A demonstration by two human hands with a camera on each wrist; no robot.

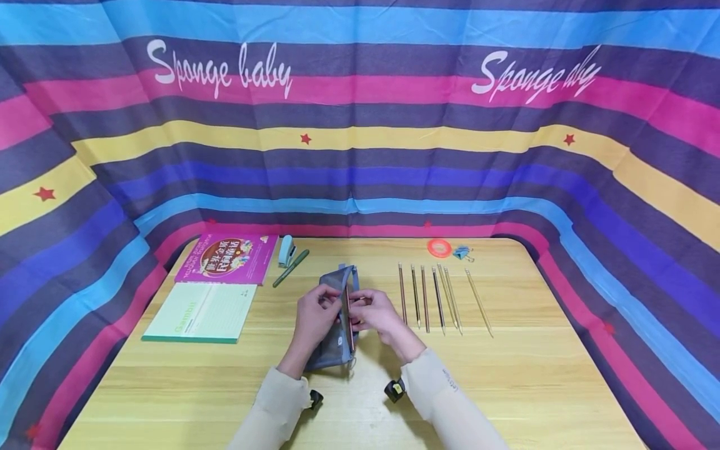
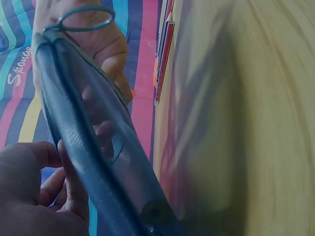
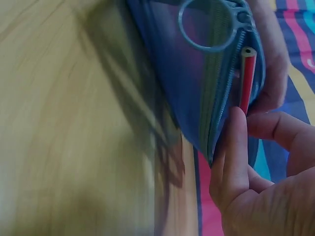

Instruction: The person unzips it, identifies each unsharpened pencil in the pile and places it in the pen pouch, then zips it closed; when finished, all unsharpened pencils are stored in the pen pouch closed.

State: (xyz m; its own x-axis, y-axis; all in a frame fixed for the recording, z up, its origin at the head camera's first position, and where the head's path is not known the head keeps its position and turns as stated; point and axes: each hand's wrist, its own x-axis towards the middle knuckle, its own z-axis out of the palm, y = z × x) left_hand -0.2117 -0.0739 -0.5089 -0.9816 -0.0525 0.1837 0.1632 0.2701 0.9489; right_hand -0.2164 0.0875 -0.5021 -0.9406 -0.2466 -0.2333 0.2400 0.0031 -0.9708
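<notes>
A grey-blue translucent zip pencil case (image 1: 325, 355) stands on edge in the middle of the table, its zip open. My left hand (image 1: 315, 317) pinches one upper edge of it; in the left wrist view, thumb and fingers of the left hand (image 2: 34, 182) meet at the rim. With my right hand (image 1: 382, 315) I hold a red pencil (image 3: 247, 81) at the case's mouth. The pencil lies along the zip opening, its rear end showing in the right wrist view. How much of it is inside the case is hidden. A ring (image 3: 206, 48) hangs from the zip end.
Several pencils (image 1: 425, 300) lie in a row to the right. Behind them are an orange tape roll (image 1: 439, 248) and blue binder clips (image 1: 462, 252). On the left are a purple book (image 1: 259, 256), a pale green notebook (image 1: 225, 312), a light-blue stapler (image 1: 285, 250) and a green pen (image 1: 290, 269).
</notes>
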